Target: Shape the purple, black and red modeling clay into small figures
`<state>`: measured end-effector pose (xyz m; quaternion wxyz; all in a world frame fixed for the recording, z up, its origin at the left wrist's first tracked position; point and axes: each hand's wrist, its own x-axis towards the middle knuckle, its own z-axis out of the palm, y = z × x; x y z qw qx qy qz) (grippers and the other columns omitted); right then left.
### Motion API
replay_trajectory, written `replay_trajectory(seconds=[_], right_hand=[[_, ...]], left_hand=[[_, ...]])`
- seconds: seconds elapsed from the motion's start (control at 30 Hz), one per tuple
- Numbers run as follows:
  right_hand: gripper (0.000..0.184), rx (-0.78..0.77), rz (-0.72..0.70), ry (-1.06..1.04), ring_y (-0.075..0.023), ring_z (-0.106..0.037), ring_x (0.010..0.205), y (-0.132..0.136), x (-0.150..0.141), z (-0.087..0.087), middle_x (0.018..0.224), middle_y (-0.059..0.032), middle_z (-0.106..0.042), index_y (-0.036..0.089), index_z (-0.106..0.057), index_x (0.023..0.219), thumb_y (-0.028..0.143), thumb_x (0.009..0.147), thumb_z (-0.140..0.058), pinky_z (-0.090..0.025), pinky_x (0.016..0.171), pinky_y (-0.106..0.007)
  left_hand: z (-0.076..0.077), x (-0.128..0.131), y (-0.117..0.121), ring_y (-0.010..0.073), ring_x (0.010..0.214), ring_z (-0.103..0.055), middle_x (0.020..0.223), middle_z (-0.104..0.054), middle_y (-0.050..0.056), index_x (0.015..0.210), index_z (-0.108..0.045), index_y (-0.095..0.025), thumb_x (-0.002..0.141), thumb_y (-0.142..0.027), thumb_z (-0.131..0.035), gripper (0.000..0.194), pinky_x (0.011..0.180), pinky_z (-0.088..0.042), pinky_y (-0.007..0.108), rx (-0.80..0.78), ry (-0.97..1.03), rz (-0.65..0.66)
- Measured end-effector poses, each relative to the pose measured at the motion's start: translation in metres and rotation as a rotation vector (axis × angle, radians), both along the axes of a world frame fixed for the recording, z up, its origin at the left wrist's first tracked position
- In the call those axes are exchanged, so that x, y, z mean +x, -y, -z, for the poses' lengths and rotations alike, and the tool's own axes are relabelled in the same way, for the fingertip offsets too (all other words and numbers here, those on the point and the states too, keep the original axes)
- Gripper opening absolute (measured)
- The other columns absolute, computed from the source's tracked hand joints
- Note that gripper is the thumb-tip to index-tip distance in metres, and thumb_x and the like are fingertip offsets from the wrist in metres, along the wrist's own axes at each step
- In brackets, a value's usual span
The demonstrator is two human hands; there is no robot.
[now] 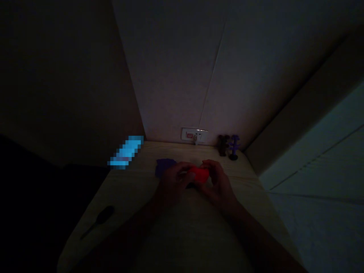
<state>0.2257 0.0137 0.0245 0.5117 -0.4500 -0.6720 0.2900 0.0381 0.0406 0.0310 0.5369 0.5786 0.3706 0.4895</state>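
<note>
A bright red rounded lump (201,174) sits between my two hands over the wooden table; the dim light hides what kind of thing it is. My left hand (174,180) holds it from the left, with the thumb on its front face. Curled around the right side, my right hand (217,185) has its fingers behind and its thumb below the lump. Something dark (190,185) shows just under it, too shadowed to name. Beside my left hand lies a flat purple piece (165,167), partly covered by that hand.
A dark tool with a thick oval end and thin shaft (104,215) lies front left on the table (136,189). A blue-lit pixelated rectangle (126,152) shows at the left edge. Two small branched stands (234,147) are back right, near a wall socket (195,135).
</note>
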Motion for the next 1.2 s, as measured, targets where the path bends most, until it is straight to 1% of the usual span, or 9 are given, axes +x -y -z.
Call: replay_trajectory(seconds=[0.13,0.23,0.4,0.63,0.73,0.83,0.9,1.03,1.2], right_hand=[[0.028,-0.072,-0.009,-0.083,-0.0243,-0.072,0.098,-0.004,0.007,-0.003,0.106,-0.0072,-0.076,0.024,-0.073,0.107,0.036,0.085,-0.086,-0.059,0.089,-0.037],[0.024,-0.139,-0.025,-0.097,-0.0247,-0.074,0.091,-0.003,0.008,-0.010,0.099,-0.0079,-0.080,0.023,-0.078,0.101,0.038,0.084,-0.086,-0.059,0.084,-0.037],[0.022,-0.316,-0.111,-0.249,-0.0220,-0.074,0.082,0.003,0.007,-0.020,0.088,-0.0057,-0.081,0.023,-0.082,0.095,0.040,0.082,-0.089,-0.059,0.075,-0.032],[0.033,-0.482,-0.299,-0.583,-0.0135,-0.062,0.056,-0.004,0.002,-0.013,0.068,-0.0021,-0.073,0.019,-0.081,0.088,0.049,0.077,-0.091,-0.050,0.056,-0.025],[0.039,-0.436,-0.227,-0.595,-0.0134,-0.062,0.056,-0.009,-0.001,-0.010,0.075,-0.0017,-0.074,0.021,-0.078,0.097,0.050,0.076,-0.092,-0.051,0.054,-0.025],[0.040,-0.328,-0.043,-0.503,-0.0158,-0.068,0.065,-0.008,0.000,-0.011,0.083,-0.0011,-0.076,0.025,-0.074,0.104,0.045,0.075,-0.094,-0.055,0.060,-0.027],[0.032,-0.233,0.047,-0.352,-0.0188,-0.072,0.075,-0.005,0.000,-0.011,0.092,-0.0042,-0.078,0.026,-0.075,0.107,0.043,0.083,-0.088,-0.060,0.070,-0.031],[0.037,-0.045,0.031,-0.100,-0.0269,-0.075,0.104,0.002,-0.001,-0.009,0.122,-0.0110,-0.077,0.026,-0.076,0.124,0.042,0.091,-0.080,-0.061,0.093,-0.042],[0.031,-0.059,-0.034,-0.061,-0.0265,-0.075,0.100,0.006,-0.006,-0.015,0.110,-0.0083,-0.080,0.026,-0.081,0.113,0.041,0.087,-0.085,-0.060,0.088,-0.038]], left_hand=[[0.005,0.000,-0.002,0.0248,0.104,-0.074,0.110,-0.078,0.009,0.109,-0.073,-0.018,0.091,-0.038,-0.076,0.028,0.089,-0.058,0.034,-0.023,0.042,0.021],[0.004,0.000,-0.003,0.0234,0.104,-0.072,0.111,-0.076,0.008,0.112,-0.073,-0.019,0.088,-0.039,-0.079,0.032,0.088,-0.057,0.032,-0.016,0.048,0.079],[0.000,-0.002,-0.005,0.0217,0.086,-0.071,0.094,-0.078,0.007,0.099,-0.077,-0.016,0.079,-0.042,-0.086,0.034,0.078,-0.055,0.030,-0.122,0.032,0.116],[0.000,0.006,0.003,0.0206,0.071,-0.071,0.078,-0.076,0.007,0.090,-0.080,-0.014,0.071,-0.047,-0.093,0.041,0.073,-0.055,0.033,-0.388,0.440,0.291],[-0.003,0.009,0.005,0.0196,0.072,-0.071,0.080,-0.077,0.007,0.088,-0.080,-0.014,0.065,-0.040,-0.099,0.039,0.074,-0.057,0.032,-0.466,0.550,0.259],[-0.002,0.008,0.002,0.0173,0.077,-0.073,0.085,-0.080,0.005,0.088,-0.081,-0.016,0.060,-0.035,-0.102,0.039,0.077,-0.056,0.028,-0.490,0.544,0.111],[0.001,0.008,0.000,0.0163,0.077,-0.072,0.085,-0.080,0.003,0.087,-0.081,-0.017,0.061,-0.034,-0.101,0.037,0.076,-0.056,0.026,-0.446,0.466,0.014],[0.005,0.006,-0.004,0.0192,0.078,-0.073,0.085,-0.082,0.005,0.086,-0.083,-0.017,0.062,-0.032,-0.099,0.033,0.075,-0.056,0.028,-0.322,0.249,-0.056],[0.000,0.002,-0.003,0.0227,0.076,-0.074,0.083,-0.083,0.007,0.084,-0.087,-0.019,0.065,-0.037,-0.095,0.028,0.074,-0.058,0.033,-0.270,0.140,0.063]])
